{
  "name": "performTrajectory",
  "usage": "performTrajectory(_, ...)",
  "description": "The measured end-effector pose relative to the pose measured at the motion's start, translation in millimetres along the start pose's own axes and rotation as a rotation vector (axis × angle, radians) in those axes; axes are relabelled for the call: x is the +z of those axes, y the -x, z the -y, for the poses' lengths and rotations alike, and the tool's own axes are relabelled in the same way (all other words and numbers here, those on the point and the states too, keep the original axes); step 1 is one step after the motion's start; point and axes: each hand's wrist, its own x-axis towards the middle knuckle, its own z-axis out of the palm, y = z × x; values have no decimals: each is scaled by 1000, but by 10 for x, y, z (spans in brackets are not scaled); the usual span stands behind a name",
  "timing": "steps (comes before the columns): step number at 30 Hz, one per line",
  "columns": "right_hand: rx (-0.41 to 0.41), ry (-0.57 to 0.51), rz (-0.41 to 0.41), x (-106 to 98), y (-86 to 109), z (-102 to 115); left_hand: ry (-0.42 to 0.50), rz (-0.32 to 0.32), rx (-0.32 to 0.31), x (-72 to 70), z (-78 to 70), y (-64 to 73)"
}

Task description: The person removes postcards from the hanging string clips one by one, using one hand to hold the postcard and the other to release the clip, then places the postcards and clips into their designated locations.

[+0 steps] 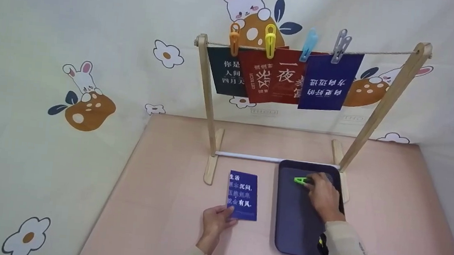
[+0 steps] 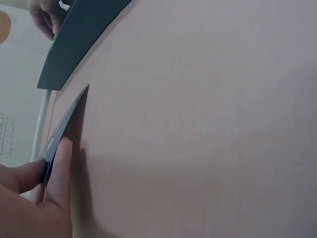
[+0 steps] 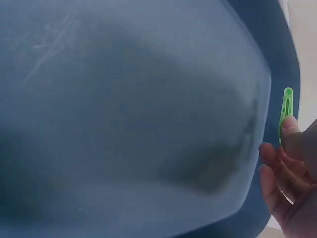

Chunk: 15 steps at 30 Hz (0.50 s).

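Pinching a blue card (image 1: 243, 194) near its lower left corner, the left hand (image 1: 214, 225) holds it beside the tray (image 1: 294, 217) in the head view; pink desk (image 1: 154, 203) below, bunny-print wall (image 1: 196, 5) behind. Left wrist: it looks light and creasable, best held by an edge. Right wrist: the right hand (image 3: 302, 198) pinches a green clip (image 3: 287, 104) over the tray, probably springy plastic.

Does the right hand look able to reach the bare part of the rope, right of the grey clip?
Probably yes: the right hand pinches the green clip above the tray, and nothing visible blocks its way up to the bare rope; the cards hang further left.
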Motion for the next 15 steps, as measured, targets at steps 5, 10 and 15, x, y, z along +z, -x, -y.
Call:
performTrajectory(5, 6, 12, 8, 28, 2, -51, -14, -16, -10, -5, 17, 8)
performTrajectory(10, 4, 22, 7, 64, 26, -77, -60, -53, 32, 20, 4, 16)
performTrajectory(15, 9, 23, 12, 104, 48, -82, -120, -101, 104, 43, 31, 34)
